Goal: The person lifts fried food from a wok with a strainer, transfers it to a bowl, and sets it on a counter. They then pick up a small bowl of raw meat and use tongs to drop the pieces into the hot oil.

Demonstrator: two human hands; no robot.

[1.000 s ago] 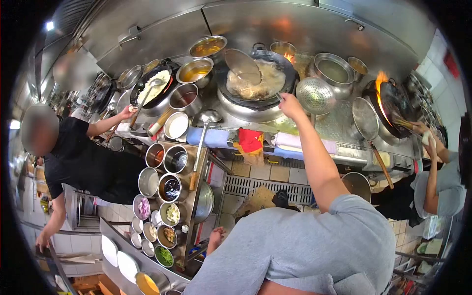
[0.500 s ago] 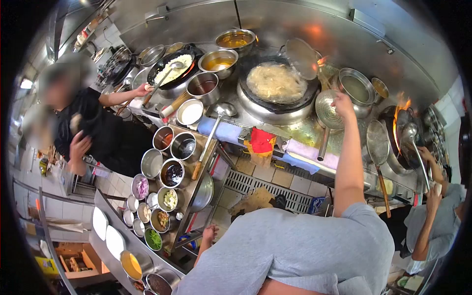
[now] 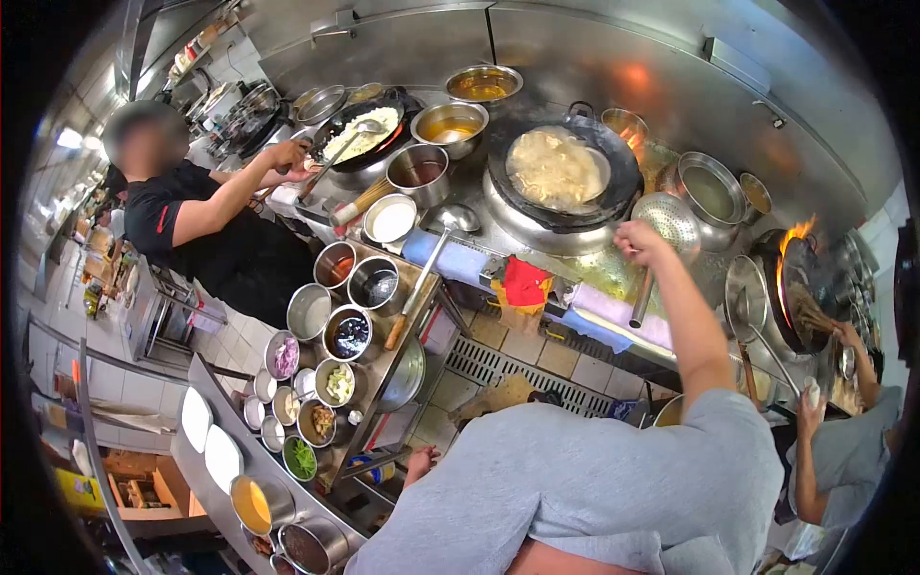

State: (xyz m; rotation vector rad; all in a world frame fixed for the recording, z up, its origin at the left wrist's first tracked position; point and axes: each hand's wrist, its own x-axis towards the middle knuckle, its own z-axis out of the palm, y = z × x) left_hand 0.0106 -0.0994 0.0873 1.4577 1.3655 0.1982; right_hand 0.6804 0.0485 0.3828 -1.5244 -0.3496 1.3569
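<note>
Perforated round steel strainer (image 3: pixel 670 222) beside right hand (image 3: pixel 636 241).

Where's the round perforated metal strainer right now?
In the head view, the round perforated metal strainer rests on the steel range right of the big black wok, beside the right hand.
</note>
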